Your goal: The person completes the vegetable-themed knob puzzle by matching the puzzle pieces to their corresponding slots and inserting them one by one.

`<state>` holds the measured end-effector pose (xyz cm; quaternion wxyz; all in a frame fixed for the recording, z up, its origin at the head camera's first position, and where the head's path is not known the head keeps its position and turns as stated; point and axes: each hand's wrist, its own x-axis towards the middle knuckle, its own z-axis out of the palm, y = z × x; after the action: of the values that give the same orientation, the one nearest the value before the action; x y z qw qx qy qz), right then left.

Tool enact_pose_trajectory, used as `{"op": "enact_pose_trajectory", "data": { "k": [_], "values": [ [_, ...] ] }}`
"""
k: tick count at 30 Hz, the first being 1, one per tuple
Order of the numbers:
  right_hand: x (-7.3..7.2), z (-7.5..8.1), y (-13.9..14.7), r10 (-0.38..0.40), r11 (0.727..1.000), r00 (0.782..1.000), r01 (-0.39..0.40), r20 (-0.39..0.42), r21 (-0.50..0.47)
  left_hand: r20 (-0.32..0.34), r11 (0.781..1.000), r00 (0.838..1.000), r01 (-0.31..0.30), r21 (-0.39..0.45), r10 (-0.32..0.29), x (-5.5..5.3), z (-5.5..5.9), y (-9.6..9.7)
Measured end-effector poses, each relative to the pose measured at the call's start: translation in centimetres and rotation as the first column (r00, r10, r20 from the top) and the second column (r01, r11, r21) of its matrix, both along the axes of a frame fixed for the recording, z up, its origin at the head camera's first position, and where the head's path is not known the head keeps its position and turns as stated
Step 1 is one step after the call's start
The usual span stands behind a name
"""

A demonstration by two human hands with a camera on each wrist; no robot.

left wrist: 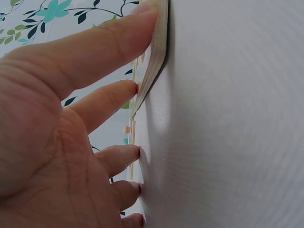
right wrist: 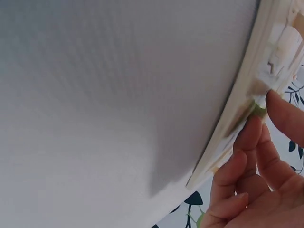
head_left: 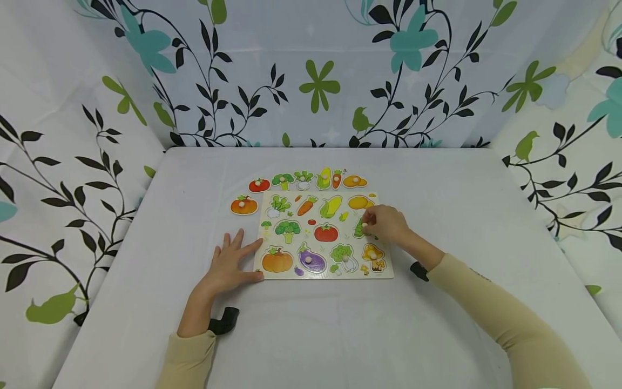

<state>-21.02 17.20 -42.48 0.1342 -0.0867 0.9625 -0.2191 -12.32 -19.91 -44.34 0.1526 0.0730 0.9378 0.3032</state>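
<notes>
A wooden vegetable puzzle board (head_left: 320,275) lies flat on the table. My left hand (head_left: 232,262) is spread at its left side, with thumb and index finger touching the edge; in the left wrist view the thumb (left wrist: 109,47) presses the board's edge. At the board's right side my right hand (head_left: 387,224) pinches a green vegetable puzzle piece (head_left: 358,229) between thumb and fingers. Most of that piece is hidden, so its kind is unclear. Near it sit a mushroom piece (head_left: 373,254), a leafy cabbage piece (head_left: 344,256) and an eggplant piece (head_left: 311,260) in the board.
Loose pieces lie behind the board: a tomato (head_left: 259,185), broccoli (head_left: 283,181), radish (head_left: 303,180), corn (head_left: 324,178), carrot (head_left: 337,179) and potato (head_left: 355,181). A pumpkin piece (head_left: 244,205) lies at its left. Patterned curtains (head_left: 316,70) enclose the white table (head_left: 330,335).
</notes>
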Motion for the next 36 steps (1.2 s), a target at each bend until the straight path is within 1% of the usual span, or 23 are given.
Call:
{"op": "enact_pose_trajectory", "data": {
  "k": [4,6,9,13,15,17,20,23,27,36],
  "values": [
    [-0.8,0.9,0.2,0.052,0.997,0.997,-0.055,0.063,0.050,-0.007,1.000,1.000,-0.001,0.003,0.001,0.0,-0.2,-0.1],
    [-1.6,1.5,0.3,0.043,0.997,0.996,-0.048,0.073,0.060,-0.010,1.000,1.000,0.001,0.003,-0.001,0.0,-0.3,-0.2],
    [-3.5,2.1,0.3,-0.018,0.999,0.999,0.017,0.034,0.037,-0.015,1.000,1.000,0.002,0.005,-0.002,-0.1,-0.3,-0.2],
    [-6.7,2.0,0.2,-0.128,0.990,0.992,0.127,-0.005,-0.055,-0.018,1.000,1.000,0.006,0.005,-0.006,-0.2,-0.3,-0.2],
    [-8.2,1.7,0.1,-0.171,0.981,0.985,0.171,0.006,-0.089,-0.011,1.000,1.000,0.008,0.004,-0.008,-0.2,-0.3,-0.2],
    [-9.5,1.4,0.0,-0.205,0.971,0.978,0.208,0.036,-0.121,-0.002,1.000,1.000,0.006,0.003,-0.006,-0.1,-0.3,-0.2],
    [-10.9,0.8,-0.3,-0.238,0.960,0.968,0.247,0.084,-0.131,-0.008,1.000,1.000,0.008,0.007,-0.008,-0.1,-0.3,-0.2],
    [-11.7,0.2,-0.6,-0.252,0.957,0.960,0.267,0.124,-0.116,-0.014,1.000,1.000,0.006,0.014,-0.006,0.0,-0.5,-0.2],
    [-12.2,-0.3,-1.0,-0.251,0.960,0.957,0.265,0.143,-0.087,-0.015,1.000,1.000,0.010,0.016,-0.010,0.1,-0.6,-0.2],
    [-12.4,-0.7,-1.9,-0.274,0.959,0.958,0.278,0.086,-0.048,-0.021,1.000,1.000,0.009,0.021,-0.009,0.0,-0.5,-0.3]
  ]
}}
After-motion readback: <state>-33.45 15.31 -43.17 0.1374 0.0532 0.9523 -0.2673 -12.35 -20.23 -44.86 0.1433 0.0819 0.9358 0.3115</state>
